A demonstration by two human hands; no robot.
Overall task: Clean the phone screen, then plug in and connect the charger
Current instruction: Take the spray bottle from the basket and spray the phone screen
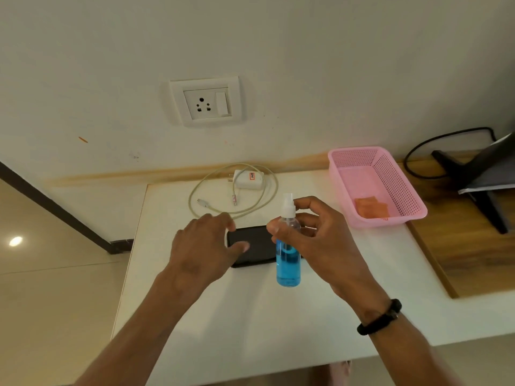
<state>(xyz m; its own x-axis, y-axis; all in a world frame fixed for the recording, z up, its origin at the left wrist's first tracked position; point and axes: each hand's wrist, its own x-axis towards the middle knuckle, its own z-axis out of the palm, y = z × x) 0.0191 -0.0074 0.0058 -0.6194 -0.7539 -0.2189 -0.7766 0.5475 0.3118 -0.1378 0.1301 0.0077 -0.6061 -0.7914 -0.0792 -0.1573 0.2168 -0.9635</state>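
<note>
A black phone (257, 243) lies flat on the white table (237, 316), its screen up. My left hand (203, 246) rests over its left end with fingers spread, thumb on the screen. My right hand (315, 235) grips a clear spray bottle (288, 263) of blue liquid by its neck, upright, just over the phone's right end. A white charger (249, 179) with its coiled cable (267, 201) lies behind the phone. A wall socket (207, 103) with a switch is above it.
A pink plastic basket (395, 174) holding an orange cloth (370, 207) stands at the right rear of the table. Further right is a wooden surface (473, 260) with a black monitor stand (479, 190) and black cable.
</note>
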